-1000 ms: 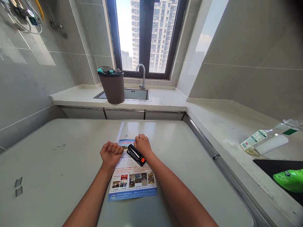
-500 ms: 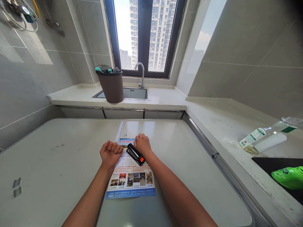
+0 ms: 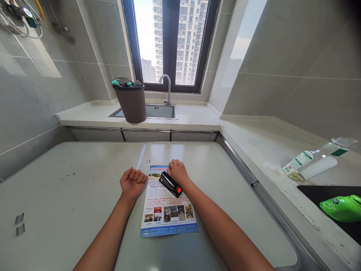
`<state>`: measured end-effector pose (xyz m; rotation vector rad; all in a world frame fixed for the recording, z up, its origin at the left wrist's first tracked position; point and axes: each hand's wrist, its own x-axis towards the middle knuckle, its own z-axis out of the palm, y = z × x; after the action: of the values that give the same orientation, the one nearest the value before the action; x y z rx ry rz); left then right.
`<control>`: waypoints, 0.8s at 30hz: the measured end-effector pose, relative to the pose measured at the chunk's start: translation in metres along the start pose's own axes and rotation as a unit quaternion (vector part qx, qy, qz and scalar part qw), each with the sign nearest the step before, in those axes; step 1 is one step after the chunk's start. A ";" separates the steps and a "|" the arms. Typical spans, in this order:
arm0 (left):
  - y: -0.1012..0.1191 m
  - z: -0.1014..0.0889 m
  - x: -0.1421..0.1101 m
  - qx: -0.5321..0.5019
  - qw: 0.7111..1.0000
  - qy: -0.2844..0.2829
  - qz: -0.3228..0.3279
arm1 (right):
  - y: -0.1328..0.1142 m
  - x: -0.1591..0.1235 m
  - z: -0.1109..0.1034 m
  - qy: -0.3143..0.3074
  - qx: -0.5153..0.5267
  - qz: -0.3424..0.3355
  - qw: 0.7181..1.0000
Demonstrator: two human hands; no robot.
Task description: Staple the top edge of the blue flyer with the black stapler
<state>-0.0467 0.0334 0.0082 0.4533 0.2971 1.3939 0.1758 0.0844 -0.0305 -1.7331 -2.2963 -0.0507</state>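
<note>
A colourful printed flyer (image 3: pixel 168 210) lies flat on the white table (image 3: pixel 70 195). On its upper part rests a black stapler (image 3: pixel 170 184) with an orange end, tilted diagonally. My right hand (image 3: pixel 177 171) is closed at the flyer's top edge, fingers curled down onto the paper, with the stapler against its wrist. My left hand (image 3: pixel 132 182) is a closed fist resting on the table just left of the flyer, touching nothing else that I can see.
A brown bin (image 3: pixel 130 102) stands on the counter by the sink (image 3: pixel 158 111) and tap (image 3: pixel 167 87) under the window. On the right counter lie a clear bottle (image 3: pixel 310 162), a green packet (image 3: pixel 340 207) and a black mat (image 3: pixel 318 194). Tiny staples (image 3: pixel 148 161) lie above the flyer.
The flyer, the stapler and my right hand have slid to the right together. My left fist stayed in place and now lies off the paper.
</note>
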 end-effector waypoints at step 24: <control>-0.002 0.001 0.001 0.042 0.999 -0.002 -0.021 | 0.068 -0.043 -0.021 -0.005 -0.027 0.034 0.999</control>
<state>-0.0444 0.0343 0.0085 0.5163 0.3617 1.3421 0.2550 0.0591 -0.0293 -1.8410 -2.2604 -0.0919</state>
